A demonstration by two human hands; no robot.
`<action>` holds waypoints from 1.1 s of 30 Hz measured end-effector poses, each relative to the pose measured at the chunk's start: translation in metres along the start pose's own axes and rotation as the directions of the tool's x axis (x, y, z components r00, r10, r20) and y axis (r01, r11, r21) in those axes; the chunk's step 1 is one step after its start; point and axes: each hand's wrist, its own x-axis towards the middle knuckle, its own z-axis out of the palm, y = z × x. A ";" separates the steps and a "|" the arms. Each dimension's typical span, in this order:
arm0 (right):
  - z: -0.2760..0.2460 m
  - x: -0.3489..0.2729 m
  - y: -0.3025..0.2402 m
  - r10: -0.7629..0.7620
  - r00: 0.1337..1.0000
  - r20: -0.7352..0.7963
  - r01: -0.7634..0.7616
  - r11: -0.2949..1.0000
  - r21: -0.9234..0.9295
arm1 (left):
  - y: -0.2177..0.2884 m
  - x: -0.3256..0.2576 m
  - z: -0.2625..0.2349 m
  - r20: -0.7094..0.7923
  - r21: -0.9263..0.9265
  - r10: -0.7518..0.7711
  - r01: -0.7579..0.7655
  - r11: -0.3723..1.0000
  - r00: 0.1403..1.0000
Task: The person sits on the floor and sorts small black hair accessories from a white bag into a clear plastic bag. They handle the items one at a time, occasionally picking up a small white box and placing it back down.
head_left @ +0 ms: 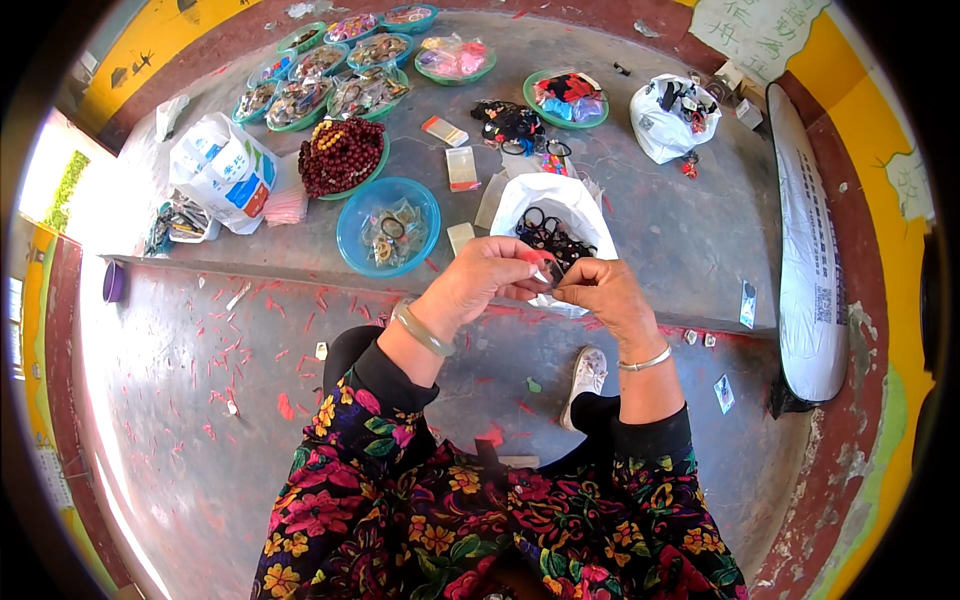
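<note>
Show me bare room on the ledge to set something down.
The widest bare patch on the grey ledge lies between the open white bag and the long white bundle, in front of the stuffed white bag. Back left is crowded with filled basins.

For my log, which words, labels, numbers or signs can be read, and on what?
Wording isn't copied; text stands on:
Upper wall sign: large green characters.
White bag at left: coloured print.
Long white package: dark print, mostly too small.
Floor card: any print too small to read.
</note>
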 end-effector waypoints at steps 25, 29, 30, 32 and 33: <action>-0.022 0.008 0.019 0.115 0.993 0.005 -0.098 0.817 0.569 | 0.001 0.004 -0.006 -0.034 -0.142 0.024 -0.028 0.989 0.999; -0.020 0.006 0.016 0.178 0.982 0.069 -0.184 0.786 0.590 | -0.001 0.005 -0.007 0.001 -0.167 0.016 -0.015 0.986 1.000; -0.019 0.006 0.016 0.173 0.984 0.052 -0.171 0.796 0.581 | -0.002 0.005 -0.006 0.014 -0.137 0.019 -0.017 0.990 1.000; -0.016 0.006 0.015 0.162 0.987 0.018 -0.144 0.815 0.562 | -0.004 0.005 -0.005 0.026 -0.110 0.017 -0.014 0.994 1.000; -0.015 0.005 0.014 0.162 0.987 -0.010 -0.131 0.832 0.540 | -0.005 0.006 -0.006 0.026 -0.112 0.012 -0.009 0.994 1.000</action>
